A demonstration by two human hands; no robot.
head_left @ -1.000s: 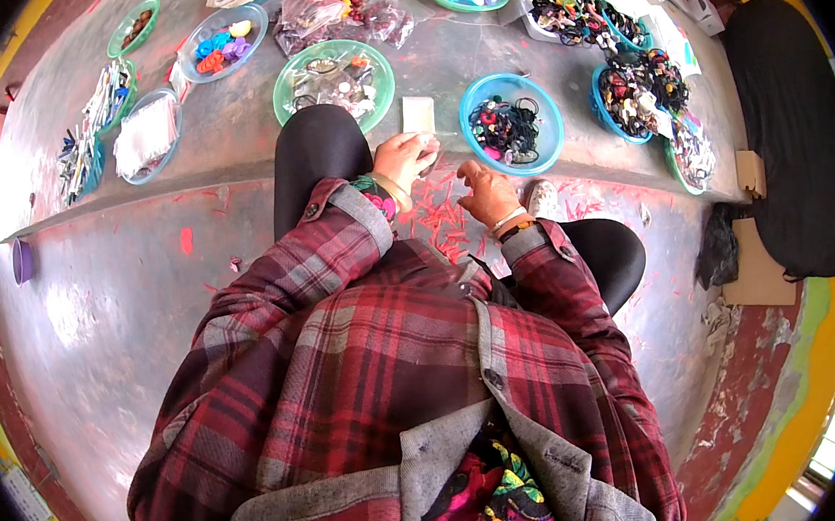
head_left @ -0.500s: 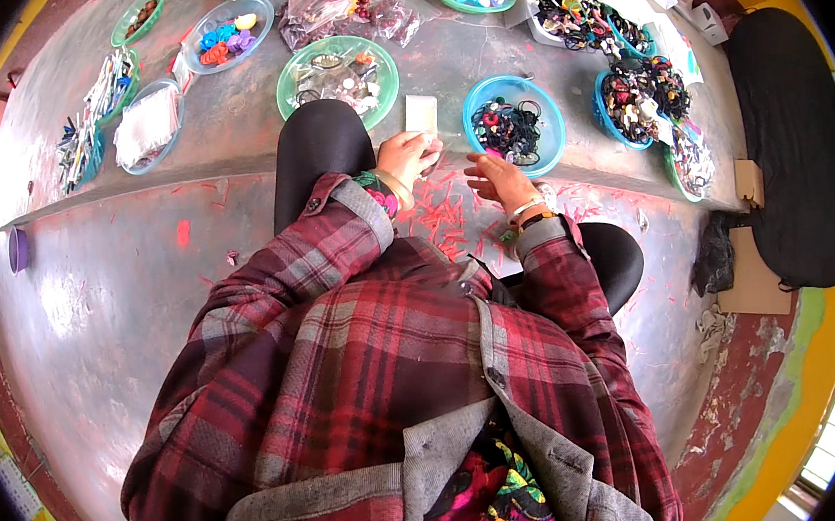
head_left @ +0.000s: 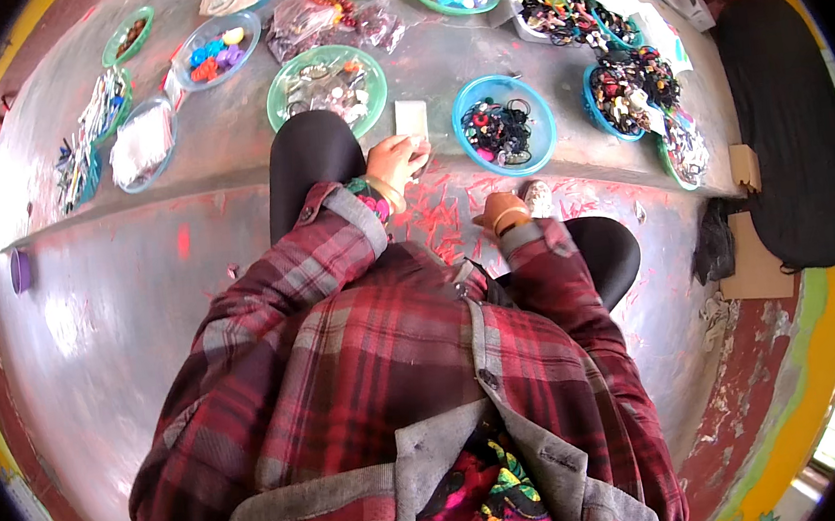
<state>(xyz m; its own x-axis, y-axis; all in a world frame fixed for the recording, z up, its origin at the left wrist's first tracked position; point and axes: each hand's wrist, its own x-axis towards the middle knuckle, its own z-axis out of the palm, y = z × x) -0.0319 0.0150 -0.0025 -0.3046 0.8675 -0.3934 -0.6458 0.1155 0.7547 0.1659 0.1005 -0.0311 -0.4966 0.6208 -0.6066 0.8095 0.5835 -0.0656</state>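
My left hand [head_left: 396,160] rests on the near end of a small pale card [head_left: 411,118] lying on the grey floor, fingers pinching its edge. My right hand [head_left: 505,210] is lower and to the right, curled over something small and pale near my right knee; what it holds is hidden. Both arms wear red plaid sleeves, with bangles at the wrists. A blue bowl [head_left: 538,138] of dark hair ties sits just right of the card. A green bowl [head_left: 278,95] of small metal pieces sits just left of it.
Several more bowls ring the space: blue bowls of dark accessories [head_left: 622,90] at right, a bowl with bright coloured pieces [head_left: 216,51] at upper left, clear bags [head_left: 334,17]. A black cushion [head_left: 786,124] and cardboard pieces [head_left: 754,258] lie at right. My knees [head_left: 311,150] are in black.
My right hand has drawn back from beside the left hand toward my right knee. The left hand stays on the card.
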